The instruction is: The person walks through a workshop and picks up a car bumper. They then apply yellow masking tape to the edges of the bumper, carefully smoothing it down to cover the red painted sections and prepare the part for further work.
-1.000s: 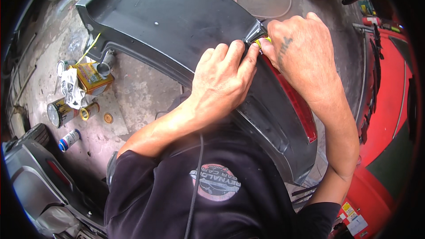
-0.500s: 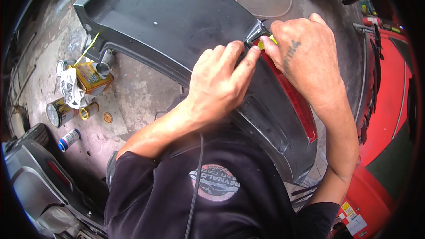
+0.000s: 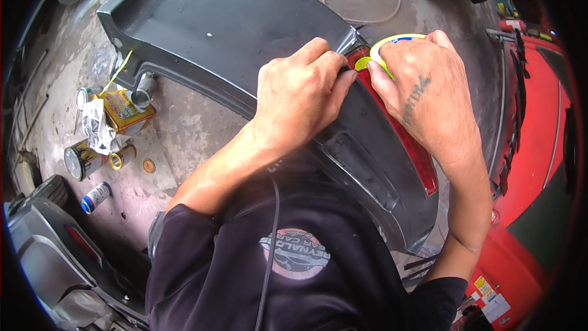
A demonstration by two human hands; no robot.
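Here's the yellow-green tape roll (image 3: 378, 49), right of upper centre in the frame, and your right hand (image 3: 429, 89) has it: fingers closed around the ring, thumb lying along its near edge. A yellow-green tape end (image 3: 362, 63) shows against the upper end of the red light strip (image 3: 421, 162), just left of the roll. Your left hand (image 3: 300, 89) is right beside it, fingers curled, thumb pointing at the tape; whether they pinch anything, you can't tell from this angle.

Under both hands runs the big dark panel (image 3: 245, 24), stretching from the upper left down toward the lower right, the red strip set along its right side. A thin hose (image 3: 399, 6) loops on the floor (image 3: 196, 116) at the top.

Over on the left, there's a yellow square tin (image 3: 130, 116) with a grey cup (image 3: 142, 98) at its top edge and a crumpled clear bag (image 3: 98, 125) against its side. Below them, a blue-and-white can (image 3: 97, 197) lies tilted. Far right, red bodywork (image 3: 539, 135) fills the edge.
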